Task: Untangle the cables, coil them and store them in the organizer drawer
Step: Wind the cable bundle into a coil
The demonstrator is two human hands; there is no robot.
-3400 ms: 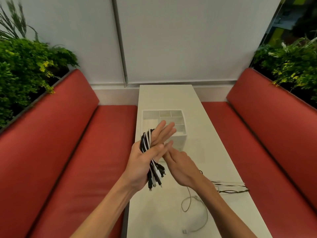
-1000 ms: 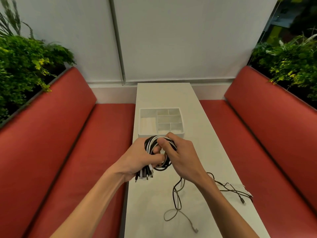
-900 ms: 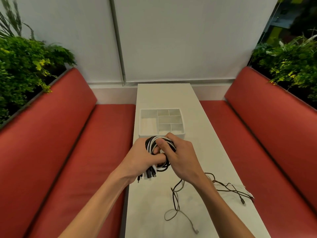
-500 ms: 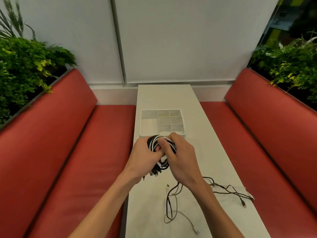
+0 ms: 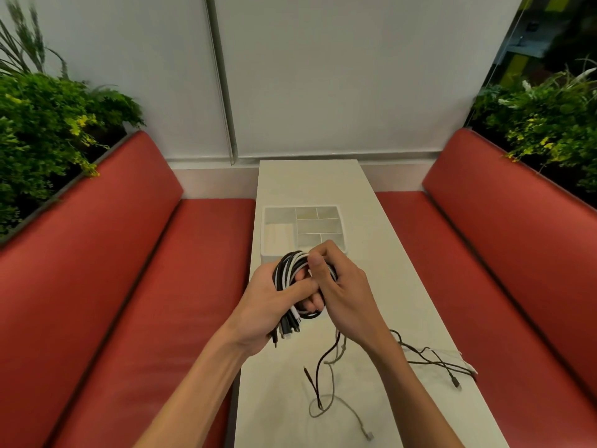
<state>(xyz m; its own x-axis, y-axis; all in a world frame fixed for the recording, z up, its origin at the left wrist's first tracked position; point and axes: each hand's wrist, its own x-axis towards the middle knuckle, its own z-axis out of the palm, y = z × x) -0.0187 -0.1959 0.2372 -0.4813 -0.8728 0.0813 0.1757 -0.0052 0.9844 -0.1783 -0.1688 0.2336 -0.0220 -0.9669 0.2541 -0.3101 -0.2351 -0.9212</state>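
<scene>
We sit at a narrow white bench (image 5: 371,221) set between two red padded seats, with a pale wall ahead and green plants at both sides. Our left hand (image 5: 268,305) is closed around a bundle of black and white cables (image 5: 289,270), the thumb laid across the loops so they cannot spring apart, and the plug ends hang out below the palm. Our right hand (image 5: 342,292) meets it from the other side, its fingers (image 5: 316,261) pinched on the top of the bundle, where we judge it is guiding a strand round the coil. We hold the bundle lifted off the bench, probably so that the free lengths can run in without dragging.

Below the right wrist, loose dark and pale strands (image 5: 326,383) trail down to the bench and lie in slack loops toward us. More loose cable (image 5: 436,360) lies to the right of that wrist, near the edge.

Just beyond the fingers stands the white organizer drawer (image 5: 269,240), open at the top, its compartments seemingly without cables, close enough that the finished coil can be dropped straight in.
</scene>
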